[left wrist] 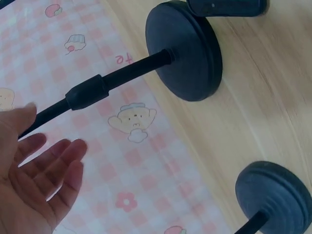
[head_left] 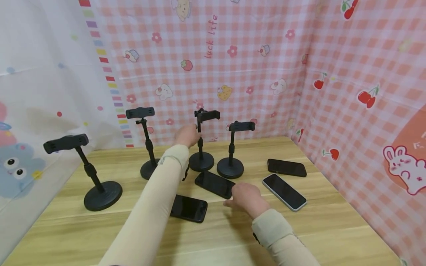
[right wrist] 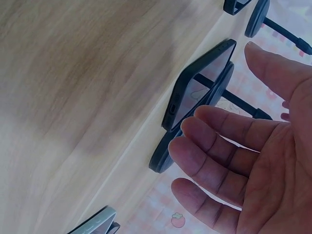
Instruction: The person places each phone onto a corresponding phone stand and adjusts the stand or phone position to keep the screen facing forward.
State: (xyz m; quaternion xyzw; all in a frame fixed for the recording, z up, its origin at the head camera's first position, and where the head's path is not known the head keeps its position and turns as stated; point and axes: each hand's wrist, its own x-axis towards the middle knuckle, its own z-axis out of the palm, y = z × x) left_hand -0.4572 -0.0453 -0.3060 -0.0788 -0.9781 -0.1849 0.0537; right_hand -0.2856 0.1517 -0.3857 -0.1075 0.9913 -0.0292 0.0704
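My left hand (head_left: 188, 135) is at the upper pole of a black phone stand (head_left: 201, 162) in the middle of the back row. In the left wrist view the stand's pole (left wrist: 87, 92) runs between the thumb and index finger, the other fingers loosely bent. Whether the fingers press firmly is unclear. My right hand (head_left: 247, 198) hovers beside the right end of a black phone (head_left: 214, 184) lying before that stand. The right wrist view shows the right hand (right wrist: 234, 161) with fingers loosely extended near the phone (right wrist: 200, 83), holding nothing.
Other black stands rise at the left (head_left: 103, 195), behind the left forearm (head_left: 148, 147) and at right (head_left: 230, 168). Another black phone (head_left: 189, 208) lies partly behind the left sleeve. A white-edged phone (head_left: 285, 192) and a dark phone (head_left: 287, 167) lie at right. Printed cloth (head_left: 213, 74) hangs behind.
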